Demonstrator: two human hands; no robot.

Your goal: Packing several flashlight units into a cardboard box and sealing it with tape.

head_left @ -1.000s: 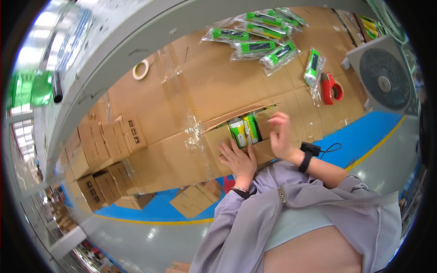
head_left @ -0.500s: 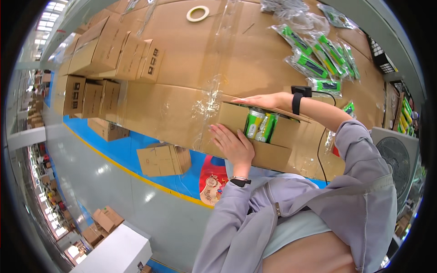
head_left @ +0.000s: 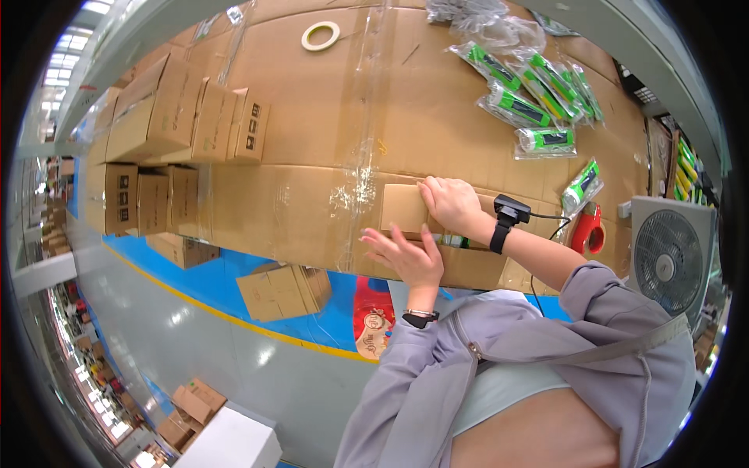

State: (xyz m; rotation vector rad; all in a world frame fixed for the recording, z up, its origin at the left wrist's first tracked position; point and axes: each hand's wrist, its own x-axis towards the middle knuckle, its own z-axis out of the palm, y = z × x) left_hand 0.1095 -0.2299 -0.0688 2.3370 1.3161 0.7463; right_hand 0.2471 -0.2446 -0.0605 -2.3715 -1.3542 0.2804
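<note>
An open cardboard box point(head_left: 468, 269) sits at the near edge of the cardboard-covered table. Its far flap point(head_left: 402, 207) is tilted inward, and my right hand point(head_left: 454, 204) lies over it with the fingers bent together on it. Green-and-white plastic packs point(head_left: 452, 241) show through the narrow gap between the flaps; most of the contents are hidden. My left hand point(head_left: 407, 257) is at the box's near left corner, fingers and thumb spread, holding nothing. A black strap with a small device point(head_left: 507, 214) and its cable is on my right wrist.
Several green packs in clear bags point(head_left: 523, 105) lie at the far right, one bag point(head_left: 582, 187) nearer. A red-handled tool point(head_left: 589, 228) and a grey fan point(head_left: 667, 253) are at the right. Stacked cartons point(head_left: 156, 117) stand left; a tape roll point(head_left: 321, 36) lies far off.
My right hand has moved from flat along the upright far flap to bent over it, and the flap has come down over the packs. My left hand's fingers have spread and lifted somewhat.
</note>
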